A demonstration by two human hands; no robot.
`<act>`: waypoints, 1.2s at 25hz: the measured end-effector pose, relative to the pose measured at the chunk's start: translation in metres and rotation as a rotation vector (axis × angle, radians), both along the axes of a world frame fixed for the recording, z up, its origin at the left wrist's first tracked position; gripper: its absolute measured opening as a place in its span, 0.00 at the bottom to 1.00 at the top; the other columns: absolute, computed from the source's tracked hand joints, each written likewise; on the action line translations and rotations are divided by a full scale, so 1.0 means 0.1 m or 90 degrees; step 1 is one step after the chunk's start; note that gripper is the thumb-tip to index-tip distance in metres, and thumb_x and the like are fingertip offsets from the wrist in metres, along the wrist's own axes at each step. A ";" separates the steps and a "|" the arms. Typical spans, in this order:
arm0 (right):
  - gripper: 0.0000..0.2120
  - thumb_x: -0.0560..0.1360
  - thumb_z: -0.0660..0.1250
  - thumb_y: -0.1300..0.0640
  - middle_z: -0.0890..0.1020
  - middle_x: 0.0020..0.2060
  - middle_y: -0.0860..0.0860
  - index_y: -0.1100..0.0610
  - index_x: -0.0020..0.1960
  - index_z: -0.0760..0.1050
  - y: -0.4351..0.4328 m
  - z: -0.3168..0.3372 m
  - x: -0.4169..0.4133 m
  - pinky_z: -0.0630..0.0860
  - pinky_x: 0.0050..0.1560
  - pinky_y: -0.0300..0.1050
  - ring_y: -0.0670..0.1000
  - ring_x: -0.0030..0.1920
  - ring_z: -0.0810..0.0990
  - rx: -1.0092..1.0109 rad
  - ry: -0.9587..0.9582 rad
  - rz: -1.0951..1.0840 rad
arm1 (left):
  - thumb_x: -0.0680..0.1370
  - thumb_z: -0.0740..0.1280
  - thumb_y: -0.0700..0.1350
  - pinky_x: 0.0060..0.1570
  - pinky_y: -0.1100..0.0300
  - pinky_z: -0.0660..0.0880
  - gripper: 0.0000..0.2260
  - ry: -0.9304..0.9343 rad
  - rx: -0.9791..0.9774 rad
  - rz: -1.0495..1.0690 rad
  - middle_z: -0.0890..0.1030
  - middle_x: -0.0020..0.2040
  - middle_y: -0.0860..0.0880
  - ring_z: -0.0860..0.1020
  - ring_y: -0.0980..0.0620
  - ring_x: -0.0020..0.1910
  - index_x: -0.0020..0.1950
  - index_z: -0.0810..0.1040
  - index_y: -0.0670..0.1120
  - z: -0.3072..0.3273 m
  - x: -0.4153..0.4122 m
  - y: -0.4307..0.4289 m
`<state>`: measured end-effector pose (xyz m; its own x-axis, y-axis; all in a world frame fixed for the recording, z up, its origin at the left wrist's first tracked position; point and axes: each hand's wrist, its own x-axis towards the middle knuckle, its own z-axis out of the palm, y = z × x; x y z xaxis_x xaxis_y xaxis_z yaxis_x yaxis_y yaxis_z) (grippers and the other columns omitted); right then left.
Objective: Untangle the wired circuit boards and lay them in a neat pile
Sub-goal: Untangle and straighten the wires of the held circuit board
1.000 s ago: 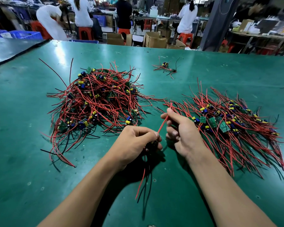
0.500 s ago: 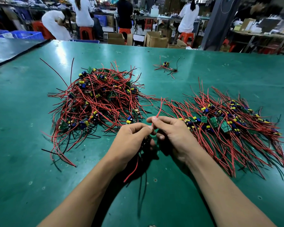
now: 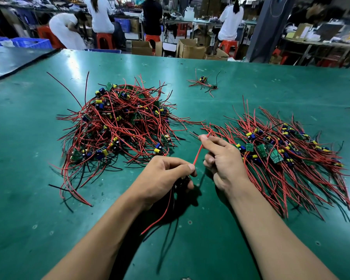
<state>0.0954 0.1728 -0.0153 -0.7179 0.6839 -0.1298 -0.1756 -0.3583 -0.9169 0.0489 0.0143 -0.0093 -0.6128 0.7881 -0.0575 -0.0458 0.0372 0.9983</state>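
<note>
Your left hand point(image 3: 166, 178) curls around a board point(image 3: 182, 182), mostly hidden in the fist; its red wire point(image 3: 198, 152) runs toward one o'clock into your right hand point(image 3: 222, 158), which pinches it; the tangled heap point(image 3: 119, 126) lies at ten o'clock, the sorted pile point(image 3: 281, 156) at three o'clock, both on the green table point(image 3: 28, 199).

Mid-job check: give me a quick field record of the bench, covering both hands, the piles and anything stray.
left hand: grips a wired circuit board, mostly hidden in the fist; its wires trail down towards the table
right hand: pinches a red wire stretched taut to the left thumb
tangled heap: left of the hands, wires crossing every way
neat pile: right of the hands, wires roughly parallel
stray boards: small cluster, far centre
table: green surface
</note>
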 end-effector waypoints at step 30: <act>0.07 0.72 0.76 0.62 0.76 0.30 0.48 0.55 0.37 0.82 0.09 -0.06 0.00 0.60 0.21 0.34 0.43 0.21 0.65 0.079 -0.002 0.021 | 0.78 0.67 0.41 0.25 0.65 0.71 0.10 -0.049 -0.003 -0.060 0.78 0.27 0.43 0.73 0.52 0.23 0.38 0.83 0.43 0.04 -0.05 -0.06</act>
<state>0.0952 0.1813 -0.0217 -0.7399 0.6710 -0.0478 -0.1633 -0.2480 -0.9549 0.0441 0.0087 -0.0053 -0.5297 0.8416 -0.1055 -0.1180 0.0500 0.9918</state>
